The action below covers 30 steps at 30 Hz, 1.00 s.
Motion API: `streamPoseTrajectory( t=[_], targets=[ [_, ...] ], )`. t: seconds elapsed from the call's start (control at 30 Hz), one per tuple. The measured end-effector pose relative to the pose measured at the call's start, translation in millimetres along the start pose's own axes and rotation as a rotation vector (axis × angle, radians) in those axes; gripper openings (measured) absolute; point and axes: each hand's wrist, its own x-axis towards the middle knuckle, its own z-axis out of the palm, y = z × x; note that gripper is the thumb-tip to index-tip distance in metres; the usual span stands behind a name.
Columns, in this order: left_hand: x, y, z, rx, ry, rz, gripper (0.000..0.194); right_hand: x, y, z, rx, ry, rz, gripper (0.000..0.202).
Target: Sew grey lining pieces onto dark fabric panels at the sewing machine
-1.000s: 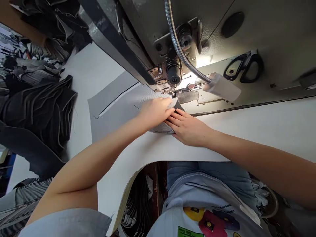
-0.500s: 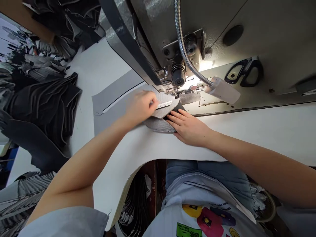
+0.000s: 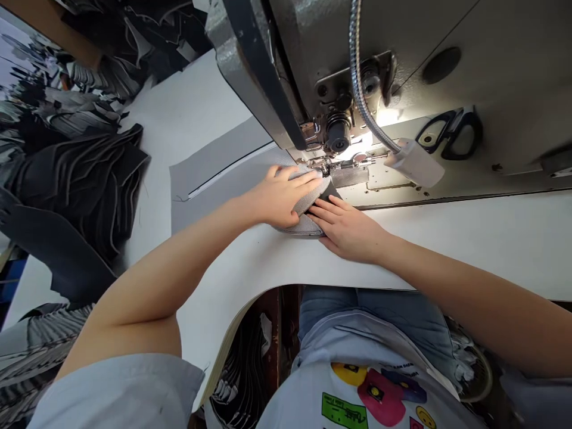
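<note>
A grey fabric piece (image 3: 298,225) with a dark underside lies at the needle of the sewing machine (image 3: 342,134). Across its upper part my left hand (image 3: 286,193) rests flat, fingers stretched toward the presser foot (image 3: 325,170). My right hand (image 3: 351,229) also lies flat, its fingertips on the dark part of the fabric beside the needle. Both hands are open. Under and left of the left hand spreads a larger grey panel (image 3: 196,173) with a dark-edged pale strip. The zone under my left palm is hidden.
Black-handled scissors (image 3: 451,134) lie on the machine bed at right. A lamp (image 3: 415,164) on a flexible metal neck hangs by the needle. Dark cut pieces (image 3: 80,196) are stacked at left. The white table (image 3: 214,262) curves inward near my body.
My left hand has gone from a curled, blurred pose above the fabric to lying flat on it, covering the white ruler-like strip seen before. My right hand stays nearly in place. The view has shifted slightly.
</note>
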Motion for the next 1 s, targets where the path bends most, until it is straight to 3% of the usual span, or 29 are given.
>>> streamPoseTrajectory(
  t=[0.17,0.33,0.47,0.7,0.83,1.0],
  targets=[
    [2,-10,-6.7,0.01,-0.082,0.065,0.092,-3,6,-10,0.209,-0.027,-0.013,0.042],
    [6,-11,2.3,0.011,0.096,0.054,0.054,-1,-9,-9,0.127,-0.155,-0.041,0.053],
    [10,-4,-2.0,0.02,0.133,0.093,0.047,3,-27,1,-0.027,-0.224,-0.077,0.066],
    [14,17,-13.5,0.075,0.132,-0.028,0.052,5,-26,11,-0.074,-0.164,-0.029,0.072],
    [19,31,-11.5,0.147,0.183,-0.116,0.046,12,-25,17,-0.101,-0.114,0.028,0.083],
    [23,38,-4.0,0.187,0.25,-0.156,0.042,17,-24,23,-0.137,-0.049,0.02,0.079]
  ],
)
